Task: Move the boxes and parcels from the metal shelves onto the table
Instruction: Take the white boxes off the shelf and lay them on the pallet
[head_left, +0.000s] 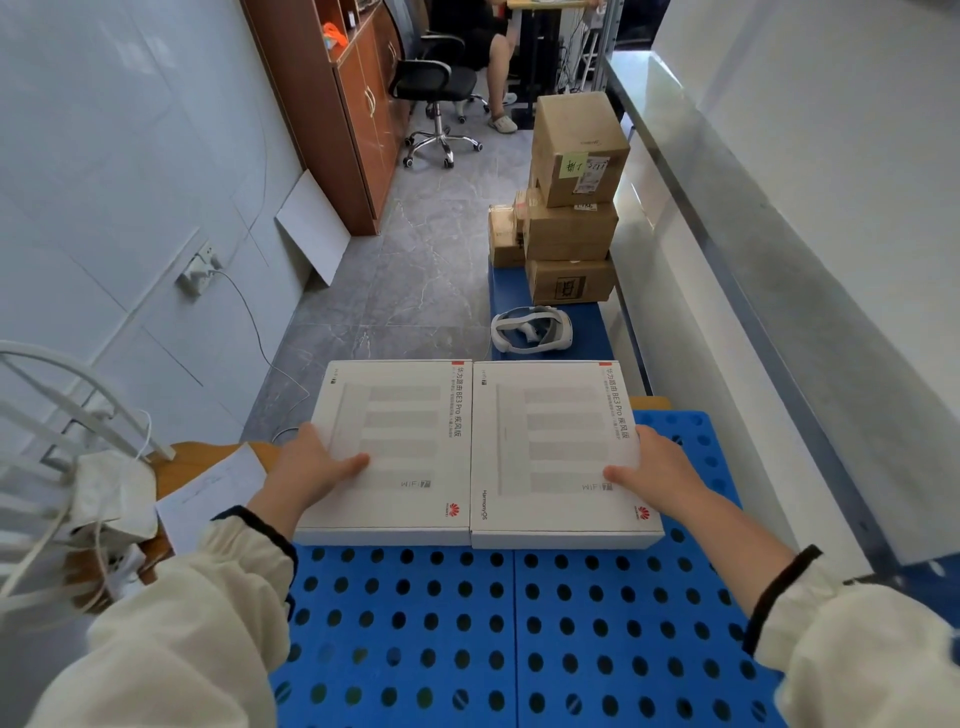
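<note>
Left hand (311, 465) grasps outer edge of left white box (395, 441), thumb on top. Right white box (556, 447) butts against it; right hand (657, 467) grasps its outer edge likewise. We judge inward squeeze holds pair as one. Both over blue perforated table (467, 623); contact unclear.

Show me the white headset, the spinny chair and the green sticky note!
white headset (561, 332): head view, right end.
office chair (434, 83): head view, black seat.
green note (570, 167): head view, its middle.
</note>
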